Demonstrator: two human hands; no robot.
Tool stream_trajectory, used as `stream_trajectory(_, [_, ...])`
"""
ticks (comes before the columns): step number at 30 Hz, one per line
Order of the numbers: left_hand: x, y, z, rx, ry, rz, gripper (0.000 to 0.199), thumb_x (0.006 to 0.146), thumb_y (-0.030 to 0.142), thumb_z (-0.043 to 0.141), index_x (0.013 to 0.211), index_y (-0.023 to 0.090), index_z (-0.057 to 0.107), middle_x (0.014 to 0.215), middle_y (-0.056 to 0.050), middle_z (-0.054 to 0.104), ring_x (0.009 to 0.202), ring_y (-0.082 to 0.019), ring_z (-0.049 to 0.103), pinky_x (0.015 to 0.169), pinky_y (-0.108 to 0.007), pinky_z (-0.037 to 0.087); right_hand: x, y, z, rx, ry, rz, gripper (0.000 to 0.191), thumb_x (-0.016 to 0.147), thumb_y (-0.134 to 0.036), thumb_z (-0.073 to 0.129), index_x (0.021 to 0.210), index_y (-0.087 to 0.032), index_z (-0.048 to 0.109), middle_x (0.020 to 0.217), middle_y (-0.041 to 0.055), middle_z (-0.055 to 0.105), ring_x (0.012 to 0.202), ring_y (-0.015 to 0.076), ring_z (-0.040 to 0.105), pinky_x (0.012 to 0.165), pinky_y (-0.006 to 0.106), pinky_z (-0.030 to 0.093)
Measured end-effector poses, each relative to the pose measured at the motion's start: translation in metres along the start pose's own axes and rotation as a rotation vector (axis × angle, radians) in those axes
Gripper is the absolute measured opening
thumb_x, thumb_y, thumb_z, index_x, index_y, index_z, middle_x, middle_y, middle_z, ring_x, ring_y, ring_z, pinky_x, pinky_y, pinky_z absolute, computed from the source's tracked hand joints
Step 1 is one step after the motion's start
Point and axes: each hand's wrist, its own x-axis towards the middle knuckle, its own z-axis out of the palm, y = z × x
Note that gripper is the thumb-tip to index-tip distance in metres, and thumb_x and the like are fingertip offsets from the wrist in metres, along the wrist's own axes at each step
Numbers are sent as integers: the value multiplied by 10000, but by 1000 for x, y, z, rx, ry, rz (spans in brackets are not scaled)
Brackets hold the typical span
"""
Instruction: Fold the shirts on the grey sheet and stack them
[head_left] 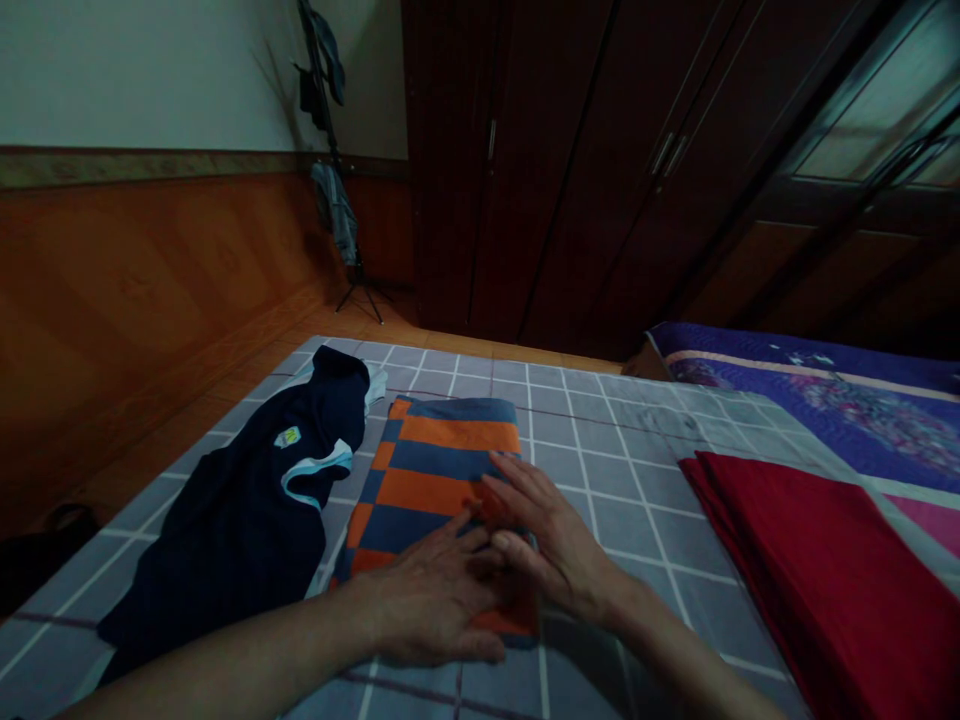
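An orange and blue striped cloth, folded into a long rectangle, lies on the grey checked bed sheet. My left hand rests flat across its near part, fingers stretched out. Over the right edge of the cloth is my right hand, its fingers extended and touching the fabric or just above it; the fingertips of both hands come close together. To the left lies a dark navy garment with light blue trim and a small badge. A folded red cloth sits on the right.
A purple patterned bedspread lies beyond the sheet at the right. A dark wooden wardrobe stands past the far edge of the bed. In the corner is a coat stand with hats and clothing on it.
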Motion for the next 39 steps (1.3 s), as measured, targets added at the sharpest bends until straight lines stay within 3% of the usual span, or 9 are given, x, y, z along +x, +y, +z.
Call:
stream_trajectory(4, [-3,-3,0,-46,-31,-34,641,919,589,344,1477,310,195,1560,-29,145,1432,-287,66,1143,-555,92,34,34,21,-144,-146,68,603,946,-482,386,1433,-129,349,1507,145,279,1401,264,213,1132,500,197])
stream_trajectory(8, [-4,-4,3,-77,-35,-27,656,913,609,326,1480,322,164,1567,-8,73,1433,-283,6,1139,-569,65,50,44,29,-249,-112,84,612,935,-462,427,1437,-122,344,1503,142,293,1386,282,250,1131,497,190])
stream_trajectory(12, [-2,-3,0,-136,-54,-25,664,912,619,301,1482,306,165,1566,-22,72,1434,-268,-5,1141,-561,8,59,48,32,-305,-32,112,599,926,-448,445,1413,-102,390,1514,157,259,1400,314,191,1130,498,181])
stream_trajectory(16, [-2,-3,-2,-157,-51,-27,667,914,607,315,1483,288,175,1565,-44,82,1434,-271,-1,1140,-564,-5,69,55,34,-298,-92,165,647,932,-496,406,1423,-76,363,1492,178,302,1384,312,242,1120,493,214])
stream_trajectory(20, [-3,-3,-2,-151,-59,-30,670,913,592,351,1483,283,179,1561,-47,116,1430,-295,26,1137,-583,28,85,41,35,-306,-59,183,683,929,-532,384,1417,-54,364,1474,205,325,1376,329,254,1120,511,194])
stream_trajectory(26, [-2,-2,-5,-131,-63,-52,652,916,599,330,1480,301,195,1562,-47,134,1426,-304,76,1137,-571,61,120,16,56,-223,-70,-45,688,924,-580,346,1435,-119,337,1509,160,278,1388,305,230,1124,492,176])
stream_trajectory(30, [-2,-2,-8,-137,-41,-26,636,930,570,322,1476,258,235,1553,-76,183,1429,-296,77,1143,-556,33,131,16,66,-233,-88,-32,721,916,-592,352,1431,-87,327,1486,185,318,1376,306,254,1123,502,157])
stream_trajectory(34, [-2,-3,-7,-95,-1,-15,591,930,516,394,1453,256,303,1527,-80,272,1412,-306,181,1133,-553,122,138,-3,68,-188,-48,-50,762,909,-619,330,1449,-83,278,1501,199,275,1391,312,208,1114,497,180])
stream_trajectory(39, [0,-5,-1,-48,63,52,624,917,485,455,1459,225,287,1543,-70,216,1428,-281,114,1152,-472,140,151,-32,83,-162,-107,-218,603,898,-584,407,1311,-152,485,1393,153,442,1332,319,299,1091,514,205])
